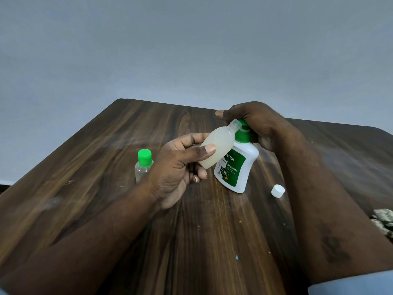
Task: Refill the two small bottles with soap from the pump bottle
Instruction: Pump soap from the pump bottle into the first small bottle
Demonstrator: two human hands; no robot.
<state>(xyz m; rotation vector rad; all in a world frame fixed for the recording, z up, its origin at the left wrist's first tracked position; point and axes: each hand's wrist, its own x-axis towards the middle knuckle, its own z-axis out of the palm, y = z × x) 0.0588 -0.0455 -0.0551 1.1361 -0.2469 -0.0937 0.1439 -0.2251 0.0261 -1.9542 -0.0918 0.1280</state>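
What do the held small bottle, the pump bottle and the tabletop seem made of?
The small bottle: probably translucent frosted plastic; pale liquid shows through. The pump bottle: opaque white plastic, slightly glossy, green printed label. The tabletop: dark wood grain, smooth sheen; solid wood or laminate unclear.

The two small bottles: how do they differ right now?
The held bottle is uncapped, its neck at the pump bottle; the green-capped bottle is closed. The held bottle looks cloudy and pale; the green-capped bottle looks clear. The held bottle is tilted in the left hand; the green-capped bottle stands upright on the table. Both are small plastic bottles.
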